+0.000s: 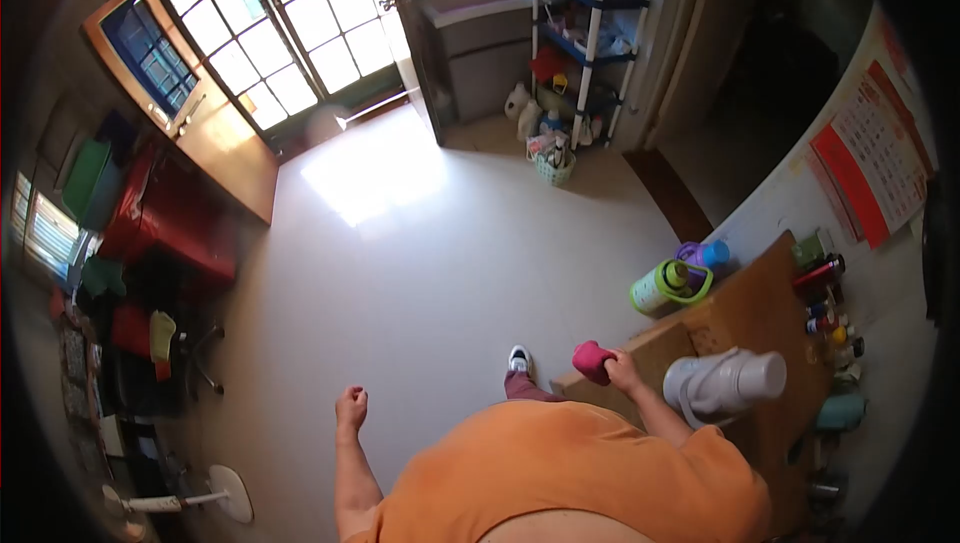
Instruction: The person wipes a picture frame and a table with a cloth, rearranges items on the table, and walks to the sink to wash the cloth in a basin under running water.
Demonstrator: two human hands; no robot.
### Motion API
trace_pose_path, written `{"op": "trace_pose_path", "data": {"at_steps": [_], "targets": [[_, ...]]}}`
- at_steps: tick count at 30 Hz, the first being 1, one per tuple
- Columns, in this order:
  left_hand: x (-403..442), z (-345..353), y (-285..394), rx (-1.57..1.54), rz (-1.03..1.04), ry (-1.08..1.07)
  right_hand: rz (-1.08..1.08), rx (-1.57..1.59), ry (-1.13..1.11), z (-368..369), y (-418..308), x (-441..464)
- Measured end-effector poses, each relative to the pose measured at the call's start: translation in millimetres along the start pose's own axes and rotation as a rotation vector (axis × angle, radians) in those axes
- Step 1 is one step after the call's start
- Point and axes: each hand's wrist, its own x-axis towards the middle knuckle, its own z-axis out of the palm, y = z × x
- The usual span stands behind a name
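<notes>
My right hand [624, 371] is closed on a pink cup [593, 362], held out over the near edge of the wooden table [770, 288]. Just right of that hand, a pale grey thermos jug [725, 383] is on the table. My left hand [351, 409] hangs over the pale floor at the lower left, its fingers curled in with nothing visible in them. Beyond the pink cup are a green-and-white bottle [660, 286] and a purple-and-blue bottle [704, 257].
Small bottles and jars [838, 328] line the table by the wall. A shelf rack [590, 63] and a basket [553, 165] stand ahead. An open wooden door [215, 133] and red furniture [180, 218] are at left, near a white fan [232, 493].
</notes>
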Motion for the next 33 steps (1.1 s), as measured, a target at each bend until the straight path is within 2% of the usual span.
{"op": "trace_pose_path", "data": {"at_steps": [3,6,7,8,12,15,16,17,19,20,22,23,25,26,27,28,31,33], "targets": [[34,7,10,0.168,-0.021,-0.095,-0.054,-0.149,0.015,-4,-58,73],[46,11,5,0.096,-0.306,-0.224,-0.103,-0.177,0.007,-5,-91,145],[45,11,6,0.115,-0.468,-0.258,-0.103,-0.206,0.012,-7,-108,168],[43,-3,26,0.248,-0.425,-0.384,-0.092,-0.193,-0.001,-10,-124,189],[81,10,-56,0.255,-0.490,-0.369,0.041,-0.021,-0.056,-17,-208,258],[149,22,-70,0.322,-0.463,-0.365,0.090,-0.351,0.006,-5,-210,326],[183,29,-69,0.381,-0.443,-0.360,0.338,0.057,-0.138,-5,-225,346],[212,27,-68,0.388,-0.454,-0.384,0.255,0.122,-0.077,0,-232,364],[294,20,-19,0.414,-0.491,-0.435,0.089,0.248,0.057,4,-248,400],[330,4,58,0.423,-0.491,-0.446,0.143,0.089,0.095,1,-263,416],[416,11,151,0.317,-0.485,-0.447,0.150,-0.030,0.130,2,-237,451],[483,45,128,0.336,-0.558,-0.478,0.157,-0.090,0.141,2,-231,467],[586,78,165,0.432,-0.030,-0.364,0.233,0.155,0.181,4,-251,491],[598,63,267,0.386,0.182,-0.238,0.271,0.295,0.194,3,-262,504],[635,77,306,0.286,0.248,-0.208,0.305,0.434,0.210,3,-268,518],[656,77,373,0.256,0.290,-0.246,0.341,0.571,0.186,3,-265,535],[715,116,492,0.075,0.426,-0.274,0.372,0.814,0.159,-4,-270,600],[730,134,562,-0.100,0.478,-0.355,0.314,0.827,0.109,-12,-297,654]]}}
